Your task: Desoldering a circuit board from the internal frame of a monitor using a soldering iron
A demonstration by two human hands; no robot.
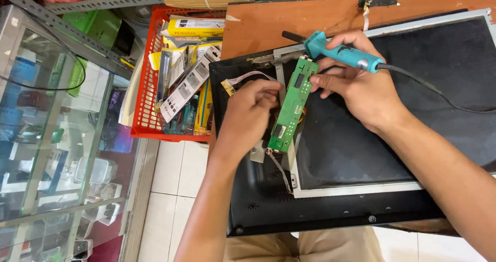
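A narrow green circuit board (290,107) stands tilted over the left edge of a dark flat screen panel (392,122) in a black frame. My left hand (248,118) pinches the board's left side, beside a thin wire bundle (247,76) with a small connector. My right hand (361,81) grips a teal-handled soldering iron (336,52), its tip pointing left over the board's top end, while its fingers also touch the board's upper right edge. A black cord (439,89) trails right from the iron.
A red plastic basket (150,81) full of packaged tools sits left of the panel. A brown wooden board (310,14) lies under the panel. A glass display case (46,138) stands at far left; white floor tiles show below.
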